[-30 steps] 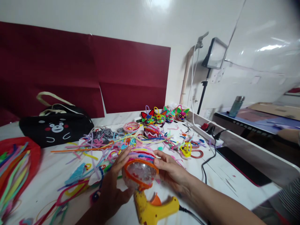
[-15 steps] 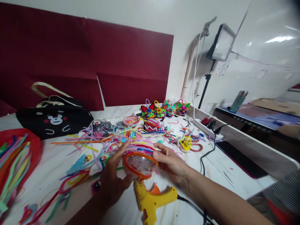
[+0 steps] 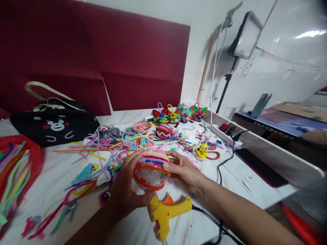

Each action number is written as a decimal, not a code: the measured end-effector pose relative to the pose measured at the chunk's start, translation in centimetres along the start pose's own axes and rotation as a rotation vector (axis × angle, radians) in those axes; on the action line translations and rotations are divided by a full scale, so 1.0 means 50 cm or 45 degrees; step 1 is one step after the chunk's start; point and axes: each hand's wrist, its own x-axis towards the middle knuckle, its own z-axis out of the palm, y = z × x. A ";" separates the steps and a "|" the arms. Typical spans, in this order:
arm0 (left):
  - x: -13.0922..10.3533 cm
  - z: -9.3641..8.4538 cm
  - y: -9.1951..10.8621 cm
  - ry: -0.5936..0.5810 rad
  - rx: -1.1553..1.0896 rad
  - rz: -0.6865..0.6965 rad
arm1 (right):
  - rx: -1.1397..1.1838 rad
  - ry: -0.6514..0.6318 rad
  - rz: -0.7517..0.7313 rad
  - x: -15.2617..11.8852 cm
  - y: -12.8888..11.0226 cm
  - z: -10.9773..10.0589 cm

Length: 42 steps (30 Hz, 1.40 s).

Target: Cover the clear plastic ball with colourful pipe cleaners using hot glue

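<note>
Low over the table I hold a clear plastic ball [image 3: 149, 176] between both hands. Rows of pink, yellow, red and blue pipe cleaner cover its upper part, and an orange pipe cleaner rings the bare clear part facing me. My left hand [image 3: 127, 187] curves around the left side, thumb at the bottom. On the right side, my right hand [image 3: 182, 170] grips the rim with thumb and fingers. A yellow glue gun [image 3: 166, 212] with an orange trigger lies just below the ball, its nozzle hidden by my left thumb and the ball.
Loose pipe cleaners [image 3: 122, 144] litter the table behind my hands. A striped ball [image 3: 165, 131] and several finished animal heads [image 3: 174, 116] stand at the back. A black bag [image 3: 56, 127] and red bag [image 3: 33, 156] are left. Right are a power strip [image 3: 222, 133], cables and a black phone-like slab [image 3: 260, 167].
The ball has tipped slightly, its orange ring now sitting a little higher and more level. My left thumb has shifted right along its bottom. The camera view has moved slightly.
</note>
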 end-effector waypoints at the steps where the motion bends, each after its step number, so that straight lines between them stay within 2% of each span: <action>1: 0.001 0.000 0.000 -0.009 0.005 0.018 | -0.028 0.003 -0.004 0.000 0.001 -0.001; 12: -0.005 0.001 0.010 -0.163 0.028 -0.062 | -0.148 0.048 -0.024 -0.004 0.000 0.004; 22: -0.006 0.004 0.013 -0.203 0.069 -0.088 | -0.229 0.086 -0.039 -0.006 -0.003 0.003; 28: -0.012 0.007 0.008 -0.263 -0.058 -0.144 | -0.238 0.120 -0.029 -0.005 -0.005 0.006; 36: -0.012 0.008 0.006 -0.235 -0.111 -0.128 | -0.273 0.131 -0.010 -0.005 -0.005 0.006; 42: -0.010 0.002 0.011 -0.318 -0.064 -0.151 | -0.256 0.113 -0.010 -0.005 0.005 0.001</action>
